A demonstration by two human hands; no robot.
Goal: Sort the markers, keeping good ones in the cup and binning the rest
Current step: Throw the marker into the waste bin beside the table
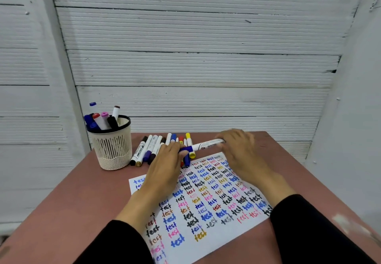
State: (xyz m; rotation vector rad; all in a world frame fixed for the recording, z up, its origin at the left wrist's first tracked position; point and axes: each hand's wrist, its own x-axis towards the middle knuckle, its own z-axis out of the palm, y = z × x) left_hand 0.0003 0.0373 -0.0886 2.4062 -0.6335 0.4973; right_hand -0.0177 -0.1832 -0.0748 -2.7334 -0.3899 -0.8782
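Observation:
A white marker with a blue cap (206, 145) is held level above the table between both hands. My left hand (165, 165) grips its blue cap end; my right hand (241, 152) grips the white barrel end. Behind and under the hands, a row of several loose markers (151, 147) lies on the table, with black, gold, purple, blue, red and yellow caps. A cream mesh cup (113, 146) with a black rim stands at the left and holds several markers (103, 119) upright.
A white paper sheet (206, 206) covered with the word "test" in many colours lies on the brown table (82, 202) under my forearms. A white ribbed wall rises just behind the table. No bin is in view.

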